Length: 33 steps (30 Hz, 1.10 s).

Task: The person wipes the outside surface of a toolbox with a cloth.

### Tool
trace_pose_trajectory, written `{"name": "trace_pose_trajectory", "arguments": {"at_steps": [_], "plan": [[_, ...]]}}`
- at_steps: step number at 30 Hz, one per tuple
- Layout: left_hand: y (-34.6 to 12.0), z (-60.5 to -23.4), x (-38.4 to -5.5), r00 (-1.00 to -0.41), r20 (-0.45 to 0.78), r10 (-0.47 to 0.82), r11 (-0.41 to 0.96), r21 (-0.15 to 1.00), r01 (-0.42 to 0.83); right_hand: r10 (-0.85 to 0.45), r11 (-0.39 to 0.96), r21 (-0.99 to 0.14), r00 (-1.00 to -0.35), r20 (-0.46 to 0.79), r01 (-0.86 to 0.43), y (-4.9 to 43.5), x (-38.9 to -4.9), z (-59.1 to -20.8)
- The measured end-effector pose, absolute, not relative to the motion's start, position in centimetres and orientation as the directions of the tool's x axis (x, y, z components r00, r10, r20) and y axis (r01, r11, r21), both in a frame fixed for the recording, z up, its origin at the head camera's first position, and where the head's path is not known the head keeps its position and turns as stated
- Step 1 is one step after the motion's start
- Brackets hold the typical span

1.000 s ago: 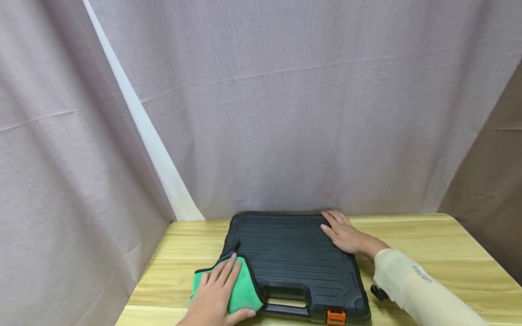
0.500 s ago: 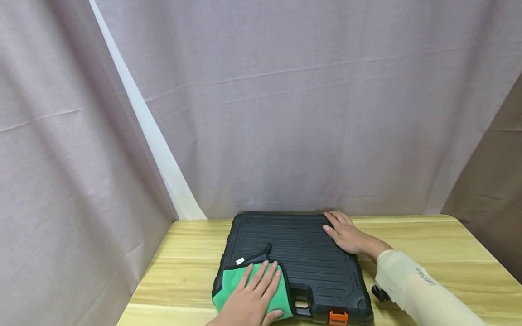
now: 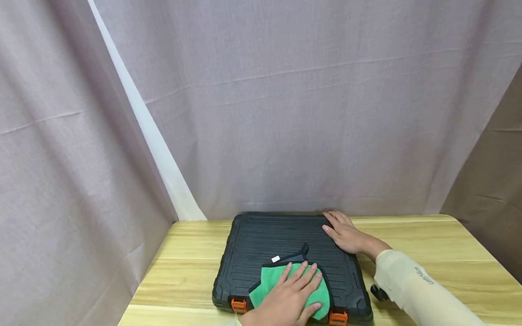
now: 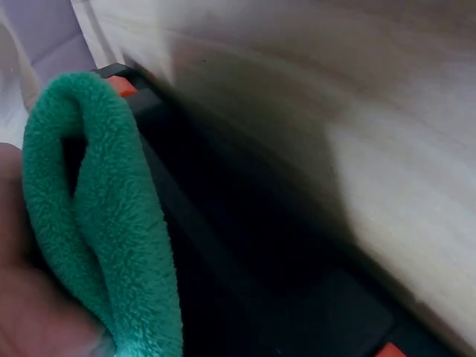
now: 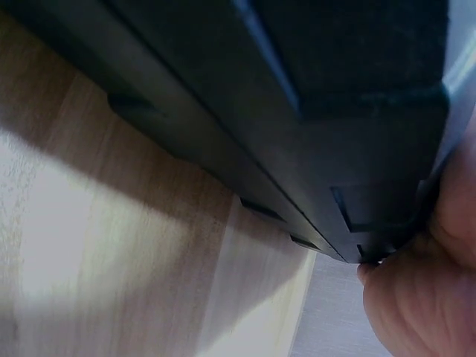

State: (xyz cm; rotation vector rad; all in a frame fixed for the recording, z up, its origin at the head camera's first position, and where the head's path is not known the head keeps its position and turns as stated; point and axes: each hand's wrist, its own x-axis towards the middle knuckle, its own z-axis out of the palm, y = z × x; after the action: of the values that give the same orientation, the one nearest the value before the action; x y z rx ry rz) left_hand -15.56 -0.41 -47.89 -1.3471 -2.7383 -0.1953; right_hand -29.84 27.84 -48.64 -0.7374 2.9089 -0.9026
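Observation:
A black ribbed plastic carrying case [image 3: 265, 235] lies flat on the wooden table. On its near part is a folded green cloth [image 3: 269, 276] with black edging and a small white tag. My left hand [image 3: 289, 290] presses flat on this cloth, fingers stretched forward. The cloth covers the case's handle in the head view. In the left wrist view the plush green cloth [image 4: 123, 208] bulges in a fold beside the hand. My right hand [image 3: 344, 235] rests on the case's far right corner, fingertips at the back edge. In the right wrist view it touches the case's dark side [image 5: 297, 149].
Two orange latches, a left one [image 3: 239, 305] and a right one [image 3: 338, 318], sit on the case's front edge. Wooden tabletop [image 3: 175, 271] shows on both sides. A grey-mauve curtain [image 3: 285, 113] hangs right behind the table.
My left hand has slid the green cloth rightward along the front of the case, uncovering the left latch and covering the handle. The right hand and the case stay nearly in place.

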Motion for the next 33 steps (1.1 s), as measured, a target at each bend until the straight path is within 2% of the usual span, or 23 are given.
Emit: {"name": "trace_pose_trajectory", "arguments": {"at_steps": [3, 10, 12, 17, 20, 24, 27, 30, 33], "plan": [[-0.6, -48.0, -15.8, -0.594, 0.123, 0.795, 0.587, 0.091, 0.805, -0.435, 0.721, -0.544, -0.891, 0.128, -0.43, 27.7, -29.6, -48.3], [-1.8, -48.6, -15.7, -0.503, 0.158, 0.85, 0.526, -0.184, 0.83, -0.415, 0.742, -0.542, -0.905, 0.088, -0.394, 27.2, -29.6, -48.1], [-2.0, -48.5, -15.8, -0.496, 0.141, 0.857, 0.516, -0.193, 0.835, -0.412, 0.742, -0.543, -0.907, 0.091, -0.392, 27.1, -29.7, -48.1], [-2.3, -47.4, -16.2, -0.506, 0.054, 0.861, 0.506, 0.016, 0.862, -0.422, 0.732, -0.546, -0.9, 0.105, -0.407, 27.1, -29.8, -48.3], [-2.2, -46.9, -16.4, -0.522, 0.028, 0.852, 0.508, 0.193, 0.84, -0.421, 0.741, -0.537, -0.902, 0.096, -0.403, 27.3, -30.0, -48.6], [-1.6, -46.9, -16.7, -0.533, 0.018, 0.846, 0.497, 0.337, 0.8, -0.41, 0.752, -0.533, -0.909, 0.083, -0.388, 27.0, -30.0, -48.2], [-0.6, -47.2, -16.6, -0.506, 0.017, 0.862, 0.478, 0.306, 0.824, -0.406, 0.755, -0.53, -0.91, 0.086, -0.387, 26.9, -29.6, -47.8], [0.2, -47.8, -16.1, -0.479, 0.021, 0.877, 0.469, 0.179, 0.865, -0.407, 0.756, -0.53, -0.91, 0.08, -0.385, 26.7, -29.5, -47.7], [0.4, -48.4, -15.7, -0.484, 0.052, 0.874, 0.482, 0.045, 0.875, -0.411, 0.76, -0.529, -0.91, 0.058, -0.377, 26.6, -29.5, -47.6]]}}
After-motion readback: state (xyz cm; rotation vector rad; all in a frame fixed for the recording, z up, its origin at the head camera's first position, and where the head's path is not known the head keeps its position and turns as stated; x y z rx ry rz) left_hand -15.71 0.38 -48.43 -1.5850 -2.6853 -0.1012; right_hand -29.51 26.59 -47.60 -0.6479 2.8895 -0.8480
